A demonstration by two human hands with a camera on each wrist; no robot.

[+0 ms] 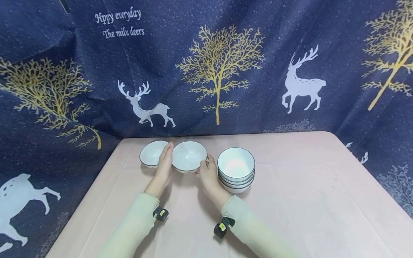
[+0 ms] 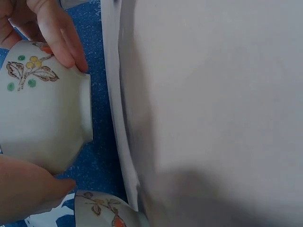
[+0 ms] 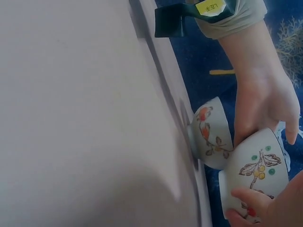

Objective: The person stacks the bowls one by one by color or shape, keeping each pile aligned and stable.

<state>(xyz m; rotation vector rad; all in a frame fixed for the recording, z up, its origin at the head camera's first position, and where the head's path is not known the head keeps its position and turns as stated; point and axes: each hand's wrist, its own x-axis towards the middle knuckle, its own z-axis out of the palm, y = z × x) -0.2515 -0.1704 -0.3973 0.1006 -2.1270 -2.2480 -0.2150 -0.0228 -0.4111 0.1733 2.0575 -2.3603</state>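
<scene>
A white bowl (image 1: 189,156) with a dark rim is held between both hands, close over the table. Leaves, yellow berries and green dots decorate its outer wall (image 2: 38,104), as the left wrist view shows. My left hand (image 1: 165,165) lies along the bowl's left side with fingers straight. On the opposite side my right hand (image 1: 209,175) grips it, thumb near the rim and fingertips by the foot. A second bowl (image 1: 152,154) stands upright on the table just left of my left hand; the right wrist view shows its orange flowers (image 3: 204,127).
Right of my right hand stands a stack of several matching bowls (image 1: 236,163). A pale pink cloth covers the table (image 1: 300,193). Behind its far edge hangs a dark blue curtain (image 1: 258,118) printed with deer and trees.
</scene>
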